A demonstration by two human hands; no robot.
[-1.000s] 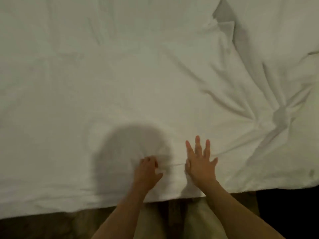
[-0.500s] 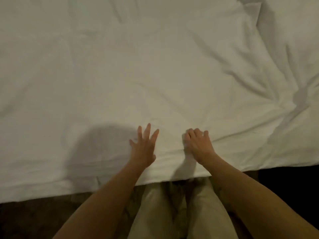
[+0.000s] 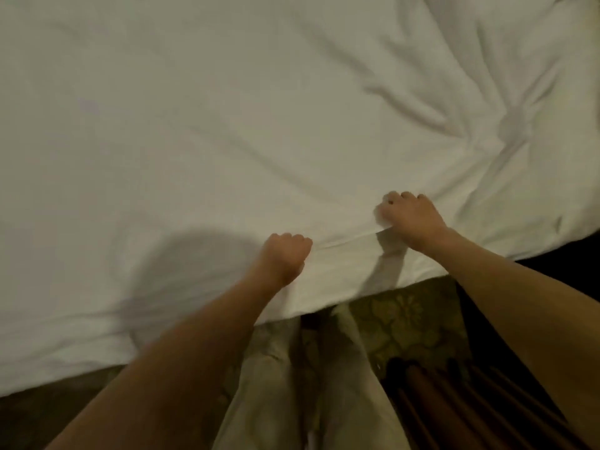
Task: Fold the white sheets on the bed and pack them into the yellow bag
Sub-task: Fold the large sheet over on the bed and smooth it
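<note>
Stage: an early one, by my judgement; the white sheet is lying spread wide over the bed, creased toward the right, with no finished fold showing anywhere in view.
Done so far: nothing that can be counted as folded; only a low ridge of cloth is rising along the near edge between the two hands.
Left to do: the folding itself, then the packing; the yellow bag is not appearing in this view, so its place cannot be told.
Sheet position: it is covering the bed from the far side to the near edge, where its hem is hanging just above the patterned floor.
Left hand: its fingers are curling tight into a fist and bunching the sheet near the hem; the fingertips are hidden under the knuckles, but the taut ridge running from it suggests it is gripping cloth.
Right hand: its fingers are curling down and pinching a raised pleat of the same sheet, a little farther onto the bed than the left.
Hands together: they are working near each other but apart, both clamped on the one sheet.
Person: pale trousers are showing below, close against the bed.
</note>
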